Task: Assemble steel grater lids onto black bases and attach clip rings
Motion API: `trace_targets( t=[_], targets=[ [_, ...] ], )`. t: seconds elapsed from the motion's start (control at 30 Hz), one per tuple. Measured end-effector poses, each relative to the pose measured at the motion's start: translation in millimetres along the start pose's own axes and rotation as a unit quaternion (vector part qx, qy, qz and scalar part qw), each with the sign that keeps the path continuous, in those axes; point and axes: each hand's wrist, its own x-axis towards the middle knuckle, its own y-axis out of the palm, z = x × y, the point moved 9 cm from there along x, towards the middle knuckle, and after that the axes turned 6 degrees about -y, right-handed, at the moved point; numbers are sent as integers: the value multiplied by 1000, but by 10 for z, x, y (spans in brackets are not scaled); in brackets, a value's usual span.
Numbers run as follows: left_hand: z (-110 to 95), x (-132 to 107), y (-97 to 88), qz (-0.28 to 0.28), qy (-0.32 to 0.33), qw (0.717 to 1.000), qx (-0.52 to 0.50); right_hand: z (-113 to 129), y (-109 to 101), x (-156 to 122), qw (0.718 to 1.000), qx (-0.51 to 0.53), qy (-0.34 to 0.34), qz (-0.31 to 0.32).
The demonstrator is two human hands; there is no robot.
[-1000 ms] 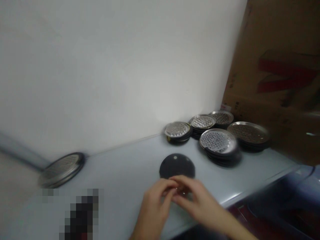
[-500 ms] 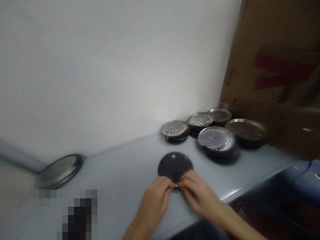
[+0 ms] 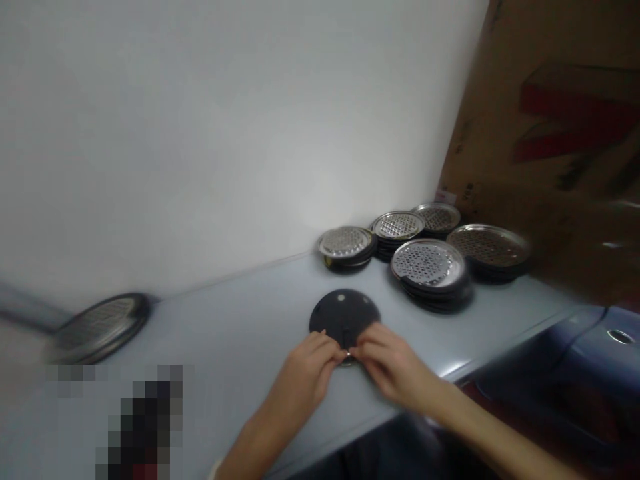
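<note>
The left hand [image 3: 311, 363] and the right hand [image 3: 393, 360] meet at the lower middle of the frame, fingers of both drawn together in a pinch on the near edge of a dark disc [image 3: 345, 313]. A small shiny spot of metal shows between the fingertips; it is too small to tell whether it is a rim or a separate part. The disc lies flat on the counter [image 3: 225, 353], just below the centre of the frame, dark face up.

Work on this one disc looks partway through, since both hands are on it and it lies apart from the other pieces. To its right and beyond it, five stacks stand close together: metal plates [image 3: 429, 267] with holes, on top of dark layers. Those look like a gathered lot, though whether they are finished or waiting cannot be told. At the left of the frame, another round metal piece [image 3: 103, 327] with a dark edge lies by the wall, blurred.

The counter is pale and smooth, with a bright glint along its front edge. A plain whitish wall [image 3: 225, 133] fills the upper left. A brown cardboard box [image 3: 493, 153] with red print fills the upper right, and a blue object [image 3: 590, 367] sits at the lower right, below the counter's edge. A pixelated patch [image 3: 143, 427] covers part of the lower left.
</note>
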Motion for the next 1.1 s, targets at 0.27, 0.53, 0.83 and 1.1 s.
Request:
trace_targets(
  t=[0.27,0.53,0.83,1.1],
  targets=[
    [88,13,13,-15,-22,999,-24,-13,6,1,1000,-10,-7,20],
    [102,-1,31,-36,-25,999,-27,-2,-56,34,1000,7,-11,18],
    [12,81,97,-16,32,999,-1,-13,-113,-40,1000,-4,-6,23],
    [-8,153,86,-8,-33,997,67,-67,-162,-162,999,-39,0,-28]
  ],
)
